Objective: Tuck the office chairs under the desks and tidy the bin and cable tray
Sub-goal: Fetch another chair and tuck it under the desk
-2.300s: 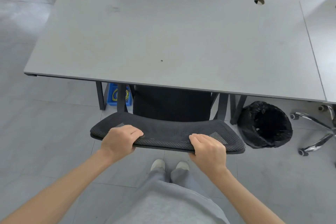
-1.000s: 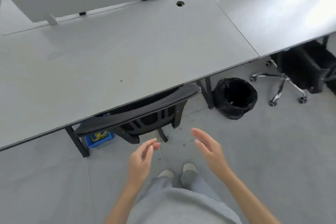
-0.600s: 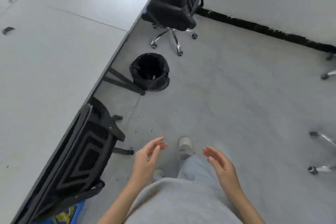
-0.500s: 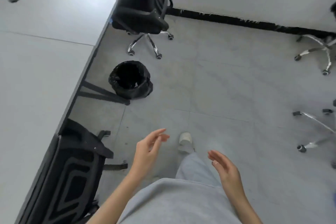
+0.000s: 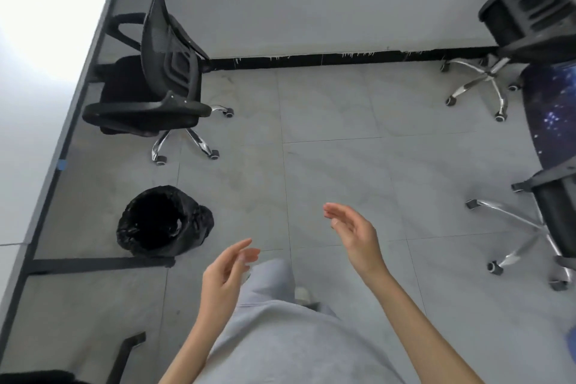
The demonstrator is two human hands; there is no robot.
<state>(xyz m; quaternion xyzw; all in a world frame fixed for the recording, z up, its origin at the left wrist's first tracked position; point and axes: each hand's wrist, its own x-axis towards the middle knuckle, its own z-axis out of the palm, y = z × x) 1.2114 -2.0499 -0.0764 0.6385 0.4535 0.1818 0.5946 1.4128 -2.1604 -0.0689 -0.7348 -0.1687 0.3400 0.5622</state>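
We see our bare forearms, no sleeves showing, no watch or rings on the left hand (image 5: 225,271) or right hand (image 5: 355,235). Light grey trousers (image 5: 280,337) fill the lower centre of frame. One pale shoe (image 5: 302,294) tip shows just beside the raised knee.

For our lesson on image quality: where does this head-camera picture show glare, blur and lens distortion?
Head view: glare bleaches the desk at upper left to plain white; the chair at upper right is smeared by blur, while the bin and both hands, left and right, stay fairly sharp; the wide lens bends the skirting and tilts the desk edge.
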